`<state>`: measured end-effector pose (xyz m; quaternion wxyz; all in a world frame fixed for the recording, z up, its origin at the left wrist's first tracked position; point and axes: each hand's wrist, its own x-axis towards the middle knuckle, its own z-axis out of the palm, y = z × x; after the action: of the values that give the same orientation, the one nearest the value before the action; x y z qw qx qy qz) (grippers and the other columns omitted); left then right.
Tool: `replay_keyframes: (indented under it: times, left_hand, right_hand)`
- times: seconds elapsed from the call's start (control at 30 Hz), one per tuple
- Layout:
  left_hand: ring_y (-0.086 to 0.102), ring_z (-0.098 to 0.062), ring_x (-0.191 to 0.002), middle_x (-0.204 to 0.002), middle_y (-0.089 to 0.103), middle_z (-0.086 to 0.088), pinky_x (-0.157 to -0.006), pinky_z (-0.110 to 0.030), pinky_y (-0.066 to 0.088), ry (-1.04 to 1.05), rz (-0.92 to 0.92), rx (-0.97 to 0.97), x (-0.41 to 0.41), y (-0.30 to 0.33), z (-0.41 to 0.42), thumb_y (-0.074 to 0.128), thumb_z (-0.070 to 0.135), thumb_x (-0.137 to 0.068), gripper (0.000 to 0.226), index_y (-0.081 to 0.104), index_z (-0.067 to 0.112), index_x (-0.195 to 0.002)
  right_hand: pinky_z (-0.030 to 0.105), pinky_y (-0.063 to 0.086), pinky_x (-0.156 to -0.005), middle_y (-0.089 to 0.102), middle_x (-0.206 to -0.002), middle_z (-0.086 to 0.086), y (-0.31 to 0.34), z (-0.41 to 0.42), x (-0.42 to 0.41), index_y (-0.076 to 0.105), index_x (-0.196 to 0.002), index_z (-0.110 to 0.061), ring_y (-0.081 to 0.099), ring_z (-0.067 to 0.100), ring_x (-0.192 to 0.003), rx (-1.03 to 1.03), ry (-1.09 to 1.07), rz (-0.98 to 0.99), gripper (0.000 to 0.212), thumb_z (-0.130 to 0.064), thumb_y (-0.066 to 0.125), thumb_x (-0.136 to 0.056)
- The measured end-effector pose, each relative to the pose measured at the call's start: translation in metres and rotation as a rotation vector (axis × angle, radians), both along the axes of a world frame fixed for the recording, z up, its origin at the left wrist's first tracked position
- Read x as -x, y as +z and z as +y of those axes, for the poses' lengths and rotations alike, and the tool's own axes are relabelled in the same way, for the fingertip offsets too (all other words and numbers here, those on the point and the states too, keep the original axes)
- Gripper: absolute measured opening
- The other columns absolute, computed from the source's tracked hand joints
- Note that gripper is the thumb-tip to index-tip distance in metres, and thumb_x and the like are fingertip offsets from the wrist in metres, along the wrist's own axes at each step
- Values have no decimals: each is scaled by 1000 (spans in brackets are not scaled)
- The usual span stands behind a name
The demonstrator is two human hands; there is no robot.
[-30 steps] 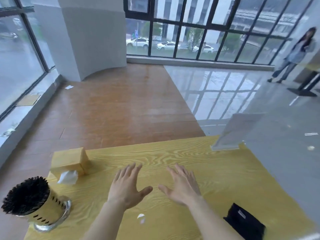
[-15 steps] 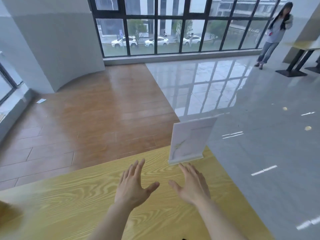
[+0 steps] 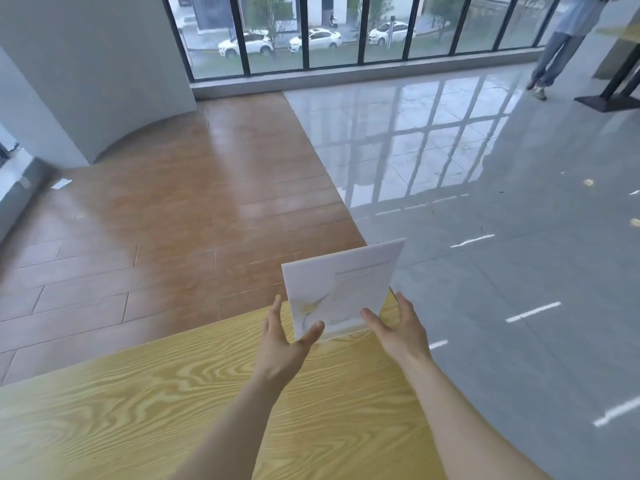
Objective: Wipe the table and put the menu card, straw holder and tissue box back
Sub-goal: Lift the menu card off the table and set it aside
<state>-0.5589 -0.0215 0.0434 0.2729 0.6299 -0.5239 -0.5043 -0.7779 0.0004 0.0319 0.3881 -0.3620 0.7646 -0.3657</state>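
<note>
The menu card point(image 3: 341, 285), a pale upright sheet in a clear stand, stands at the far right corner of the yellow wood-grain table point(image 3: 145, 410). My left hand point(image 3: 284, 336) grips its lower left edge, thumb on the front and fingers behind. My right hand point(image 3: 398, 329) holds its lower right edge the same way. The straw holder and the tissue box are out of view.
The table's far edge and right edge run close to the card, with brown wood flooring point(image 3: 173, 237) and glossy grey tiles point(image 3: 502, 237) beyond. A person point(image 3: 561, 39) stands at the far right near another table's black base point(image 3: 609, 98).
My view has swung right, away from the tissue box and straw holder. Both hands went from hovering open over the table to closing on the sides of the menu card.
</note>
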Motion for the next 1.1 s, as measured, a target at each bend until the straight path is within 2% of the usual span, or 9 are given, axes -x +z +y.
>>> replay_keyframes:
  times: [0.13, 0.2, 0.33, 0.43, 0.6, 0.73, 0.83, 0.93, 1.1]
  left_hand:
    - [39, -4, -134, -149, 40, 24, -101, -31, 35, 86, 173, -7, 16, -5, -7, 80, 39, -82, 87, 28, 48, -151]
    - [45, 7, -122, -136, 46, 31, -96, -26, 35, 107, 210, 4, 21, -8, -6, 81, 28, -83, 80, 33, 50, -143]
    - [36, 0, -141, -151, 42, 21, -108, -32, 38, 148, 266, 30, 23, -15, -3, 84, 24, -80, 93, 26, 40, -151]
    - [41, 18, -126, -143, 45, 23, -90, -13, 39, 138, 276, 28, 23, -17, -1, 82, 17, -81, 81, 34, 41, -140]
    - [43, 37, -100, -135, 47, 28, -80, -9, 40, 93, 261, 35, 13, -10, 9, 80, 9, -81, 83, 31, 42, -140]
    - [42, 38, -100, -130, 47, 34, -74, 0, 41, 114, 237, 70, -10, 4, 22, 79, 7, -82, 84, 30, 42, -141]
    - [41, 33, -111, -133, 46, 36, -86, -10, 37, 151, 232, 97, -40, 15, 35, 80, 10, -81, 87, 29, 43, -143]
    - [42, 14, -125, -130, 44, 39, -99, -26, 34, 210, 225, 119, -80, 27, 52, 79, 6, -79, 90, 29, 42, -145]
    - [41, 2, -130, -128, 40, 41, -101, -30, 34, 309, 216, 175, -161, 45, 90, 76, 1, -78, 93, 28, 40, -147]
  right_hand:
    - [41, 34, -119, 35, -162, -6, -8, -22, 5, 21, -160, -33, 35, 19, -149, 61, -41, -110, 106, -50, 84, -77]
    - [37, 39, -110, 47, -147, -14, -9, -30, 4, 27, -157, -37, 43, 12, -136, 94, -26, -127, 100, -48, 85, -76]
    - [36, 42, -106, 56, -128, -26, -15, -35, -1, 36, -150, -41, 49, 5, -122, 140, -21, -144, 89, -43, 86, -76]
    - [36, 41, -107, 51, -120, -34, -18, -32, -2, 36, -150, -37, 48, 3, -120, 153, -34, -142, 88, -39, 86, -78]
    - [34, 39, -106, 50, -119, -34, -11, -25, -12, 34, -152, -35, 44, 3, -124, 162, -30, -138, 89, -39, 85, -79]
    - [41, 39, -115, 52, -144, -20, 0, -17, -34, 31, -153, -37, 41, 9, -143, 172, 15, -126, 97, -46, 87, -74]
    - [38, 40, -112, 54, -142, -20, 11, -11, -61, 33, -152, -37, 42, 10, -143, 193, 59, -113, 95, -46, 87, -74]
    - [42, 40, -115, 55, -145, -18, 26, -2, -100, 37, -150, -38, 43, 10, -143, 207, 129, -109, 94, -50, 87, -71]
    - [42, 41, -115, 52, -150, -14, 43, 18, -184, 36, -152, -33, 43, 12, -144, 219, 257, -98, 101, -56, 87, -68]
